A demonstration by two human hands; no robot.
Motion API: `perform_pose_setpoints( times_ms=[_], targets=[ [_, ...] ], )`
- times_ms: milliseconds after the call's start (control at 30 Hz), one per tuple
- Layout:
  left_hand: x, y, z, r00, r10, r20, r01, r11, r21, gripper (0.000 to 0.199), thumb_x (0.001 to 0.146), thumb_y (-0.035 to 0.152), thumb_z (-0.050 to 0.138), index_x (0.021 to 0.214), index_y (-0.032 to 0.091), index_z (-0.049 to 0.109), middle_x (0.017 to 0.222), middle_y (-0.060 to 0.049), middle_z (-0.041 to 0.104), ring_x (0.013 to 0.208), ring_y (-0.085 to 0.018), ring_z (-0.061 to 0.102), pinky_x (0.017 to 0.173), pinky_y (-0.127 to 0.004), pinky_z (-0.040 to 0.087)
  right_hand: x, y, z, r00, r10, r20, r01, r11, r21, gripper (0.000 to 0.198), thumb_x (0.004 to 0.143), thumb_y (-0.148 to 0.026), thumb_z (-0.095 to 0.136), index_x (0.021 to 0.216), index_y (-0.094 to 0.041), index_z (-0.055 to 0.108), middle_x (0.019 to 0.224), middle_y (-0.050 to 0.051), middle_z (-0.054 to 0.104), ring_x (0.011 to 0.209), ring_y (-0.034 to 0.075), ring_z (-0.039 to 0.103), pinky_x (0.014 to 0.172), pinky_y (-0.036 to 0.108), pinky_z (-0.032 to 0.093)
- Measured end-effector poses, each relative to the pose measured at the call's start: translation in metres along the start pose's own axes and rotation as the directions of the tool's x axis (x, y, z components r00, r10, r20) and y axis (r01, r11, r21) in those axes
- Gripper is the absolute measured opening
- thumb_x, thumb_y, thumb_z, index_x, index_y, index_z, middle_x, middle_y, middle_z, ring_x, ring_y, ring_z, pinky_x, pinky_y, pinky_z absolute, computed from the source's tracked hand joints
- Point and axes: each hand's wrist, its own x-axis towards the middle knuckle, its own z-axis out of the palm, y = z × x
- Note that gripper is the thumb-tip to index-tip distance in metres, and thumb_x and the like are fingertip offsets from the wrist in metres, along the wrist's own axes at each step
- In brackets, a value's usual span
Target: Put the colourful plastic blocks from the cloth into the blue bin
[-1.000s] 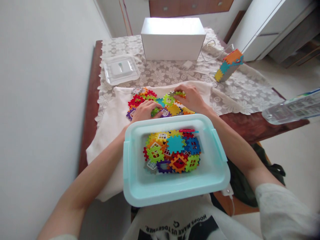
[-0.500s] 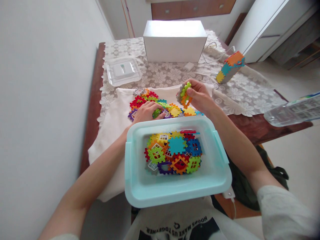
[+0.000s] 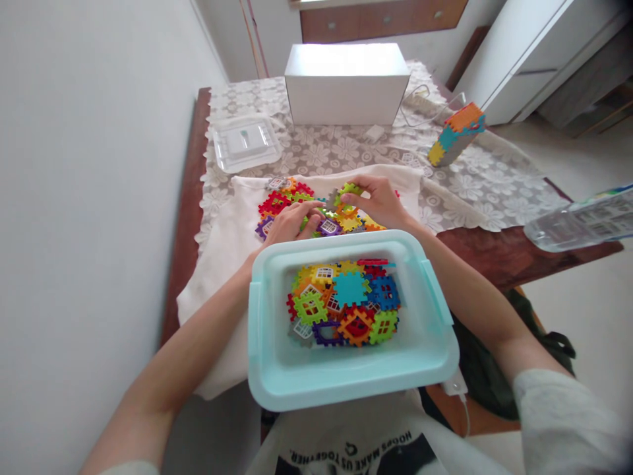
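My right hand [image 3: 378, 198] pinches several joined interlocking plastic tiles [image 3: 350, 191], green, orange and grey, above the pile. Facing it, my left hand [image 3: 291, 221] is curled over the pile's left part. A green tile [image 3: 305, 225] shows between its thumb and fingers, mostly hidden by them. Around both hands lie loose tiles on white cloth: a red one [image 3: 275, 201], a purple one with a white window [image 3: 330, 227] and a yellow one [image 3: 351, 223]. The tub in front hides the pile's near edge.
A light-blue tub [image 3: 353, 386] with many tiles stands close to my body. Behind are a white box [image 3: 346, 99], a clear lid [image 3: 246, 144] and a built tile block [image 3: 455, 134]. A plastic bottle [image 3: 583, 224] is at the right, a wall [image 3: 99, 165] at the left.
My right hand has moved left and down with the joined tiles, closer to my left hand. The left hand's fingers have shifted slightly and cover more of the green tile.
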Motion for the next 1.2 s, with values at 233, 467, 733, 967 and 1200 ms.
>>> perform_pose_setpoints(
  times_ms=[233, 467, 733, 967, 1200],
  targets=[
    [0.001, -0.002, 0.002, 0.998, -0.061, 0.017, 0.06, 0.997, 0.044, 0.021, 0.103, 0.045, 0.065, 0.108, 0.026, 0.074, 0.109, -0.005, 0.088, 0.099, -0.026, 0.08, 0.105, -0.044, 0.061, -0.006, 0.009, 0.011, 0.992, 0.024, 0.125, -0.018, 0.999, -0.045, 0.033, 0.091, -0.056, 0.086, 0.097, -0.024, 0.088, 0.097, 0.004, 0.086, 0.091, 0.024, 0.074, 0.086, 0.039, 0.059],
    [-0.002, 0.0, 0.005, 0.99, -0.122, -0.065, 0.124, 0.991, 0.039, 0.02, 0.103, 0.045, 0.066, 0.107, 0.027, 0.074, 0.104, -0.004, 0.089, 0.092, -0.025, 0.08, 0.091, -0.04, 0.062, -0.003, 0.007, 0.008, 1.0, 0.026, 0.008, -0.026, 0.999, 0.029, 0.036, 0.09, -0.056, 0.087, 0.11, -0.026, 0.09, 0.109, 0.005, 0.088, 0.096, 0.025, 0.077, 0.093, 0.041, 0.063],
    [-0.001, -0.005, 0.007, 0.99, -0.124, -0.062, 0.124, 0.992, -0.015, 0.019, 0.103, 0.041, 0.065, 0.114, 0.028, 0.073, 0.098, -0.003, 0.091, 0.087, -0.025, 0.085, 0.085, -0.038, 0.064, -0.003, 0.007, 0.009, 0.999, 0.04, 0.031, -0.039, 0.999, -0.023, 0.034, 0.091, -0.052, 0.087, 0.114, -0.027, 0.09, 0.115, 0.006, 0.088, 0.106, 0.026, 0.078, 0.103, 0.044, 0.065],
    [-0.002, -0.008, 0.008, 0.989, -0.133, -0.059, 0.131, 0.99, -0.049, 0.031, 0.107, 0.045, 0.068, 0.134, 0.03, 0.068, 0.105, -0.003, 0.093, 0.098, -0.026, 0.087, 0.088, -0.038, 0.064, -0.006, 0.008, 0.006, 0.984, -0.006, 0.176, 0.021, 0.996, -0.083, 0.027, 0.099, -0.041, 0.075, 0.115, -0.026, 0.091, 0.119, 0.007, 0.087, 0.108, 0.026, 0.079, 0.105, 0.043, 0.063],
    [-0.005, -0.008, 0.007, 0.985, -0.135, -0.108, 0.127, 0.989, -0.07, 0.036, 0.108, 0.046, 0.07, 0.14, 0.033, 0.064, 0.113, -0.004, 0.092, 0.109, -0.027, 0.086, 0.102, -0.045, 0.064, -0.004, 0.018, 0.011, 0.998, 0.046, 0.05, -0.047, 0.999, 0.01, 0.032, 0.092, -0.054, 0.085, 0.105, -0.025, 0.084, 0.103, 0.005, 0.086, 0.096, 0.025, 0.076, 0.092, 0.04, 0.063]
  ],
)
